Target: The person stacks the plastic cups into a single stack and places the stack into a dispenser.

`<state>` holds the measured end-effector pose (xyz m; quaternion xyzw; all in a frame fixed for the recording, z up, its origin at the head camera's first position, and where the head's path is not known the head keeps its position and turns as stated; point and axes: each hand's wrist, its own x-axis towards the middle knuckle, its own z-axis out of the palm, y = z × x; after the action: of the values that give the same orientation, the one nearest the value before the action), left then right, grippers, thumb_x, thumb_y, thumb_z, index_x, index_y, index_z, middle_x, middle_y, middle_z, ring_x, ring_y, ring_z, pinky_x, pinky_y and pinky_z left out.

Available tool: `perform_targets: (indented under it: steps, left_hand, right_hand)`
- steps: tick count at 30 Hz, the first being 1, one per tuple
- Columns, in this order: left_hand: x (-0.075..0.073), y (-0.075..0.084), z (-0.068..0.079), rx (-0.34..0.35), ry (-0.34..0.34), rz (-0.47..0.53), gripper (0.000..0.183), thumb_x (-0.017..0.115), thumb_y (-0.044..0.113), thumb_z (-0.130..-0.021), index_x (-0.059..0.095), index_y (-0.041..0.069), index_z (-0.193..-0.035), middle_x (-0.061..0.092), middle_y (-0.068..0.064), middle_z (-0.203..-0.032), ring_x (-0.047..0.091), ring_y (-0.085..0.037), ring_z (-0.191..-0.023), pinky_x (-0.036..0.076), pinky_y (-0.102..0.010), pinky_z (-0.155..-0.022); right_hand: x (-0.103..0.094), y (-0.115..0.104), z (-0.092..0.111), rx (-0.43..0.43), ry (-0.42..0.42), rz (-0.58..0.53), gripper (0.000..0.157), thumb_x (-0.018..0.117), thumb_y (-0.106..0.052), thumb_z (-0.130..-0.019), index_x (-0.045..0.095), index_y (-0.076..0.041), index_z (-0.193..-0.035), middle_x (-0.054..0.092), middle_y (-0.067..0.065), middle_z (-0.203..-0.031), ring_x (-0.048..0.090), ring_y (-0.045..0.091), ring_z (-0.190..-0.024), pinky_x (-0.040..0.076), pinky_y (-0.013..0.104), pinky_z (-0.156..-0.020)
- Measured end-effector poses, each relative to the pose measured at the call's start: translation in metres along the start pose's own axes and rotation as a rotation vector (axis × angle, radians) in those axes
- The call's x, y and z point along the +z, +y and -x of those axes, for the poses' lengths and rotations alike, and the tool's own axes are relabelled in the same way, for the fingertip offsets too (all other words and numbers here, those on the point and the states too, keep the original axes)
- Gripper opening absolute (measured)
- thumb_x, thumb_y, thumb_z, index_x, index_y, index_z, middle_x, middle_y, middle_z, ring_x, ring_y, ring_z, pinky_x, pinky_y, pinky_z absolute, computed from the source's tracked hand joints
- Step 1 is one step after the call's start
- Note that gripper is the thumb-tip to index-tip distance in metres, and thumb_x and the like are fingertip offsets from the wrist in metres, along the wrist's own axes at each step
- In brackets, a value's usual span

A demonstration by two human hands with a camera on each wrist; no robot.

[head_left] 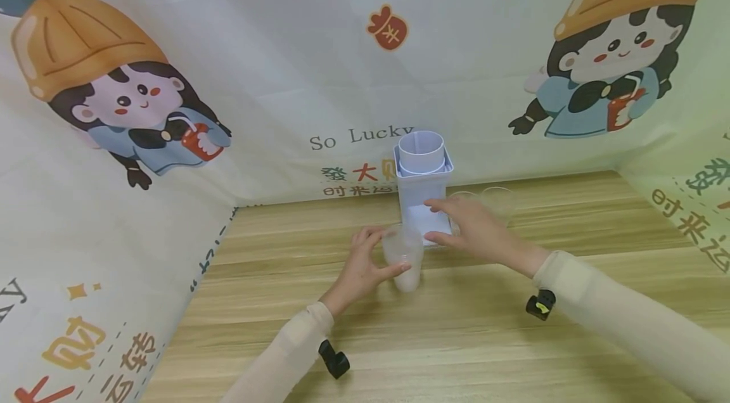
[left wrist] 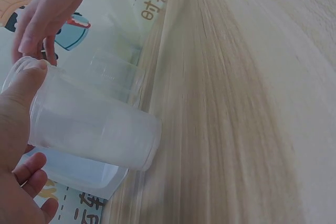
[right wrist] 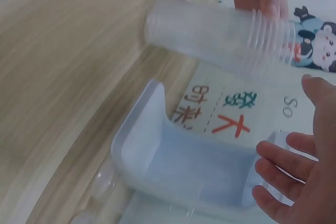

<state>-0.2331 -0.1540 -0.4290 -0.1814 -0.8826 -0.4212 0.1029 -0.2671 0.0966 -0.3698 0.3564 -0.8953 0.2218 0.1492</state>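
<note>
I've got the left hand pinching the nested cup stack just on the near side of the white holder, and the right hand spread, gripping nothing. Progress, as I judge it: two clear cups already out, far right on the desk; the stack isn't released yet.

Room to pass directly L of white dispenser & on bench well in front of it, but cup stack + L hand block just front-L, R hand + clear cups crowd its R, backdrop close behind.
</note>
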Motion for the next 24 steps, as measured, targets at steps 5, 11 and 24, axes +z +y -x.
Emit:
perform_targets:
  steps: [5,11,24]
  left_hand:
    - [0.000,-0.001,-0.001,-0.015,-0.007,0.004,0.067,0.087,0.032,-0.074,0.060,0.011,-0.132,0.052,-0.012,-0.135,0.040,-0.031,-0.131,0.038,-0.055,-0.110]
    - [0.001,-0.001,-0.001,-0.029,-0.013,0.005,0.069,0.088,0.031,-0.073,0.059,0.012,-0.134,0.052,-0.011,-0.135,0.040,-0.031,-0.132,0.038,-0.054,-0.111]
    - [0.000,-0.001,-0.001,-0.023,-0.019,0.022,0.072,0.088,0.031,-0.074,0.058,0.009,-0.135,0.052,-0.013,-0.135,0.040,-0.031,-0.131,0.037,-0.057,-0.111]
  right_hand:
    - [-0.012,0.021,0.009,0.061,0.011,0.042,0.054,0.073,-0.034,-0.089,0.060,-0.005,-0.132,0.071,0.014,-0.119,0.063,0.034,-0.112,0.051,0.052,-0.094]
    - [-0.029,0.053,0.018,0.125,0.024,0.077,0.055,0.074,-0.028,-0.088,0.057,0.000,-0.133,0.067,0.019,-0.126,0.059,0.038,-0.116,0.048,0.054,-0.099]
    - [-0.046,0.094,0.027,0.230,-0.061,0.069,0.067,0.073,-0.028,-0.089,0.047,0.004,-0.141,0.051,0.029,-0.142,0.046,0.049,-0.130,0.033,0.061,-0.112]
